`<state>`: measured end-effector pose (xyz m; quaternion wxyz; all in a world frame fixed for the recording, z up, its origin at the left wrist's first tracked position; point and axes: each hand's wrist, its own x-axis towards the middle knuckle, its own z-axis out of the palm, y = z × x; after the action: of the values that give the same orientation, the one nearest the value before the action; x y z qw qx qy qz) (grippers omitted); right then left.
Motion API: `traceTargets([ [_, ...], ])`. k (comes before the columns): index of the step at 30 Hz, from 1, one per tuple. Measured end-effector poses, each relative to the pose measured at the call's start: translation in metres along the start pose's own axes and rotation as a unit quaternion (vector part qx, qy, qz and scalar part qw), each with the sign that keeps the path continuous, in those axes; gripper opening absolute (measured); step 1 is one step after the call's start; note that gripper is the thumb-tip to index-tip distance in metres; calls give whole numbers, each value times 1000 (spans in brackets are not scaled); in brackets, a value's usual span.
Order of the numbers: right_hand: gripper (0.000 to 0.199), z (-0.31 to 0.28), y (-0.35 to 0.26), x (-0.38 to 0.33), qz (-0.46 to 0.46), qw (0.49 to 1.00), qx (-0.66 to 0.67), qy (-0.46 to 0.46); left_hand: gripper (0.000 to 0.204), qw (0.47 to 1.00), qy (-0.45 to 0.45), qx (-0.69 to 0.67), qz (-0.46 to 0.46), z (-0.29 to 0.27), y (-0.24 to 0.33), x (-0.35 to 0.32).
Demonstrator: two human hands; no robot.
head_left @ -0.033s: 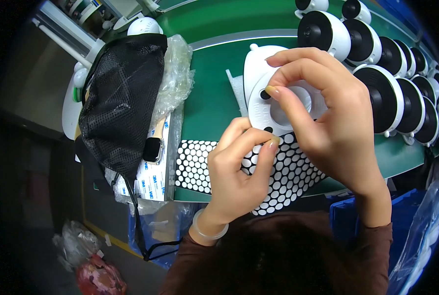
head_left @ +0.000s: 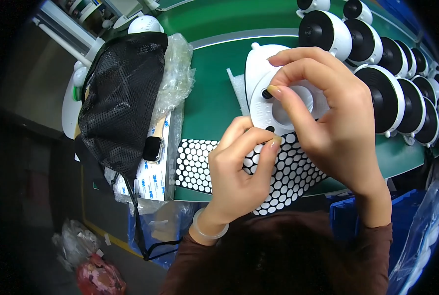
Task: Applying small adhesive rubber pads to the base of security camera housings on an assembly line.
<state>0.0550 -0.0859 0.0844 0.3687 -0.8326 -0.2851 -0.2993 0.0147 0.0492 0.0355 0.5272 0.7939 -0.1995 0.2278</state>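
Note:
Between my hands a white round housing (head_left: 258, 73) lies on the green table, with a raised ring and a round recess in its middle. My right hand (head_left: 332, 103) arches over the housing, its thumb and index finger closed at a small black round pad (head_left: 267, 93) on the ring. Near the ring's lower edge my left hand (head_left: 244, 167) pinches thumb and index fingertips together; anything between them is too hidden to name. Another black round pad (head_left: 270, 129) shows just above those fingertips. Beneath my left hand is a black sheet of white round stickers (head_left: 195, 164), reaching past the table edge.
Several white round housings with black faces (head_left: 377, 96) stand in rows at the right. At the left lie a black mesh bag (head_left: 123, 93), clear plastic wrap (head_left: 177, 73) and a watch (head_left: 153, 147). A blue crate (head_left: 345, 216) sits below the table's right side.

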Motion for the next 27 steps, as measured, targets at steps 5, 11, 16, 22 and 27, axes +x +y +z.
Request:
traceTargets([
  [5,4,4,1,0,-10,1000,-14,0,3,999,-8,-7,-38,-2,0,-1],
  [11,4,6,0,-1,-18,999,-34,4,4,1000,-4,5,3,-2,-2,1],
  [16,4,2,-2,0,1,1000,-9,-2,4,1000,-1,-7,2,-1,-3,-1],
  [22,5,4,0,-3,-21,999,-39,11,4,1000,0,-7,-1,-1,-3,-1],
  [27,5,8,-3,-3,-20,999,-46,16,5,1000,-4,-4,-6,-3,-4,-1],
])
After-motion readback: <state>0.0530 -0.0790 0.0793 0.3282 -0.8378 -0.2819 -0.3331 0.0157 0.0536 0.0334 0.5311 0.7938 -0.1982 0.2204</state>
